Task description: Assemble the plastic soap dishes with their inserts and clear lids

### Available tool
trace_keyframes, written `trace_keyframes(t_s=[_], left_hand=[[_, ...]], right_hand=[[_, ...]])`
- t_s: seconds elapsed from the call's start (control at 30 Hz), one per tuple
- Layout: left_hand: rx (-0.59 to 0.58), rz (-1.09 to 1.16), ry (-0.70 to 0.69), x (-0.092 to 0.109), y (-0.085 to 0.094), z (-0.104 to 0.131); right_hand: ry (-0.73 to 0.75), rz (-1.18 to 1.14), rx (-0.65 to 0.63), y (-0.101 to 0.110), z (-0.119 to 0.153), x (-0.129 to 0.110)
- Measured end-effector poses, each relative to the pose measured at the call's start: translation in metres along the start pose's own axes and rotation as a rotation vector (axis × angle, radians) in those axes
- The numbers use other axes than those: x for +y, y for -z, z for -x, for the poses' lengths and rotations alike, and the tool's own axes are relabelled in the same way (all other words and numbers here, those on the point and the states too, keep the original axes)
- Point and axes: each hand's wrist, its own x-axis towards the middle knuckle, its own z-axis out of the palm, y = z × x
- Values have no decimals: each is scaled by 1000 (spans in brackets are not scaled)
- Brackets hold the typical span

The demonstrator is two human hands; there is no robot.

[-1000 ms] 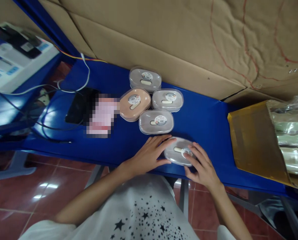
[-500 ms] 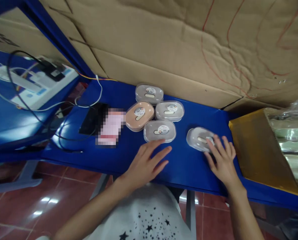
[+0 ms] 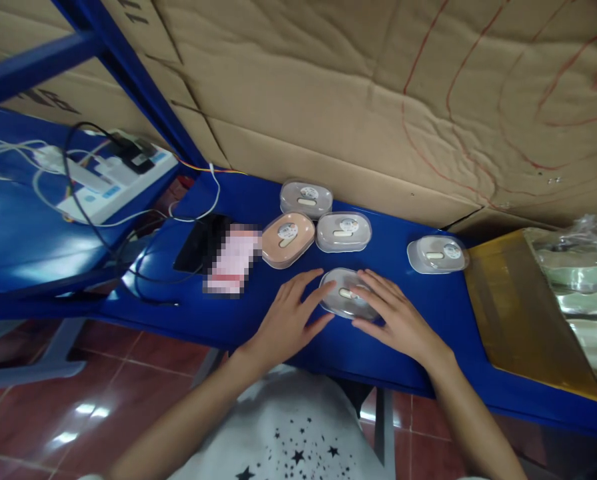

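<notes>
A grey oval box [image 3: 339,308] with a clear lid, a pale tab and a round label lies flat on the blue table in front of me. My left hand [image 3: 298,308] has its fingers and thumb at the box's left end. At the right end, my right hand [image 3: 391,308] lays its fingers over the lid and covers part of the label. Between them the two hands hold the box. Behind it sit a peach box [image 3: 298,248] and two more grey boxes, one at the right [image 3: 351,241] and one at the back [image 3: 298,200].
Another grey box [image 3: 428,263] stands at the right, beside an open carton [image 3: 518,307] of wrapped green containers. To the left are a dark flat object [image 3: 193,250], a pixelated pink patch [image 3: 233,260], cables and a power strip [image 3: 98,203]. Cardboard [image 3: 303,87] walls the back.
My right hand has left the box at the right, which now sits farther back near the carton, and come to the middle box. That box has shifted right and toward me.
</notes>
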Motion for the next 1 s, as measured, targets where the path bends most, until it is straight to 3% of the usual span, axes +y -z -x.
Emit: trace_keyframes(t_s=[0.13, 0.27, 0.37, 0.47, 0.57, 0.67, 0.77, 0.87, 1.0], left_hand=[[43, -48, 22, -15, 12, -5], [211, -272, 264, -37, 29, -33], [105, -327, 353, -55, 35, -55], [35, -272, 317, -67, 33, -65], [27, -118, 236, -68, 35, -66], [82, -17, 169, -62, 44, -69], [136, -67, 129, -56, 50, -84], [81, -119, 85, -53, 41, -108], [-9, -211, 55, -51, 10, -146]], right_hand=[[-46, -85, 37, 4, 14, 10], [-180, -145, 147, 17, 23, 39], [-229, -14, 179, 26, 19, 58], [-179, 21, 194, 31, -4, 67], [-108, 7, 178, 31, -46, 71], [-88, 69, 44, 30, -86, 79], [-109, 117, -16, 37, -103, 88], [-205, 171, 22, 51, -96, 95], [-349, 257, 92, 66, -80, 98]])
